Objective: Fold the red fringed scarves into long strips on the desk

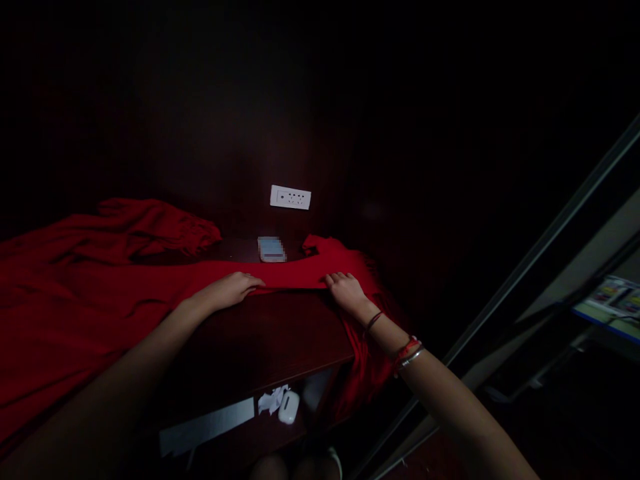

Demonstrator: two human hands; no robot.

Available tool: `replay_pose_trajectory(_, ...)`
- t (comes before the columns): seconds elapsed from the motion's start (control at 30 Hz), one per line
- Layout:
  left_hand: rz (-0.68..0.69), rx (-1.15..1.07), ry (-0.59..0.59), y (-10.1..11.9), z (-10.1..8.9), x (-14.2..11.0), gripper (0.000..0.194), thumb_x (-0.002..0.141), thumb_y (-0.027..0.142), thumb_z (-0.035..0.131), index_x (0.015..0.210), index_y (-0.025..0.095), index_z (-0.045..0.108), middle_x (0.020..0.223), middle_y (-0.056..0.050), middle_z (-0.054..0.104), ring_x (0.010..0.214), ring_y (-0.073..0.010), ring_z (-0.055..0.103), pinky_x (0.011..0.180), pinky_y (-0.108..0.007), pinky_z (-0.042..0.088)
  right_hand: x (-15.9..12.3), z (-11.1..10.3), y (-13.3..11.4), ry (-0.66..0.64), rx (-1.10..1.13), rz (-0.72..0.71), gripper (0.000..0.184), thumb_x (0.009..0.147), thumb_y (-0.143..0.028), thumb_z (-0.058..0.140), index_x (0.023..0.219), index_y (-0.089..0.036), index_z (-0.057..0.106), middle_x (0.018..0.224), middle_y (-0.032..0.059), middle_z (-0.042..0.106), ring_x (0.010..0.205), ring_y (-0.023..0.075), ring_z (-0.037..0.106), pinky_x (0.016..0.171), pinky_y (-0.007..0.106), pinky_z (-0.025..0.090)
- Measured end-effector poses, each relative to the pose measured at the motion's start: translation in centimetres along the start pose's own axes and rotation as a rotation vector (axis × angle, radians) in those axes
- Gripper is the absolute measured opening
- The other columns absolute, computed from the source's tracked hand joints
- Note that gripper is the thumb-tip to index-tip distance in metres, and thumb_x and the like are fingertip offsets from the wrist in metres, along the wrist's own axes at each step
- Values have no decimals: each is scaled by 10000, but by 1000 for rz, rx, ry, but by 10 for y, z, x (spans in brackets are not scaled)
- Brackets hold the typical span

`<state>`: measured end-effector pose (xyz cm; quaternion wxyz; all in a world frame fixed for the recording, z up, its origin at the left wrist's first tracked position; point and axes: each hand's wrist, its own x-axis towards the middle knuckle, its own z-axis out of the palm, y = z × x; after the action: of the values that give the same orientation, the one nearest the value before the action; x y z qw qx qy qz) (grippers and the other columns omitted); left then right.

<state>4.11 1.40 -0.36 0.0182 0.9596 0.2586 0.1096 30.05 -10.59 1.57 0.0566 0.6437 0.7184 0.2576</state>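
A long red cloth (295,274) lies spread across a dark wooden desk (285,333). Its left part is broad and rumpled, and its right end hangs over the desk's side. My left hand (235,290) grips the cloth's near edge, palm down, fingers pointing right. A short way to the right, my right hand (346,291) has its fingers curled over the same edge. Between the two hands the strip of cloth is flat and fairly taut. My thumbs are mostly hidden.
Behind the cloth lies a blurred-out, phone-like object (271,249), below a white wall socket (291,197). An open shelf under the desktop holds crumpled paper (273,399) and a white rounded case (289,407). A pale-edged panel (555,230) slants up at right.
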Motion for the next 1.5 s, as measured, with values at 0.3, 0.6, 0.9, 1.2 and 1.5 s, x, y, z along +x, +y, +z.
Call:
replay_pose_trajectory(0.3, 24, -55, 28, -7, 6, -1, 344, 782, 194, 309, 1028, 216, 548, 1007, -24, 584, 903, -136, 525, 803, -227, 368, -30, 13, 36, -52, -58, 257, 211, 811, -136, 317, 898, -142, 509, 924, 112, 542, 849, 186, 492, 702, 284, 352)
replay_pose_trajectory(0.6, -12, -3, 69, -6, 4, -2, 318, 789, 275, 335, 1011, 188, 545, 1031, -46, 557, 944, -152, 492, 840, -243, 344, -30, 3, 56, -6, -59, 422, 236, 799, -89, 294, 902, -146, 498, 891, 110, 566, 798, 168, 530, 659, 249, 357)
replay_pose_trajectory(0.9, 5, 33, 66, -9, 1, -4, 297, 806, 307, 348, 984, 193, 558, 974, -43, 579, 902, -149, 509, 809, -232, 358, -24, -4, 71, 8, -66, 354, 224, 780, -100, 330, 840, -142, 542, 834, 96, 613, 764, 171, 551, 690, 260, 336)
replay_pose_trajectory(1.2, 43, -30, -32, -4, -3, -8, 309, 768, 401, 396, 863, 189, 600, 867, -35, 579, 820, -144, 518, 771, -228, 373, -24, -2, 79, -121, -44, 276, 220, 758, -88, 385, 786, -123, 601, 774, 121, 633, 741, 197, 586, 659, 271, 366)
replay_pose_trajectory(1.5, -307, -54, -36, 0, 18, -3, 493, 817, 457, 164, 1228, 251, 341, 1325, -62, 246, 1200, -223, 212, 947, -418, 182, -28, -12, 72, -200, 64, 242, 237, 757, -143, 416, 916, -163, 591, 934, 101, 602, 873, 182, 552, 751, 262, 371)
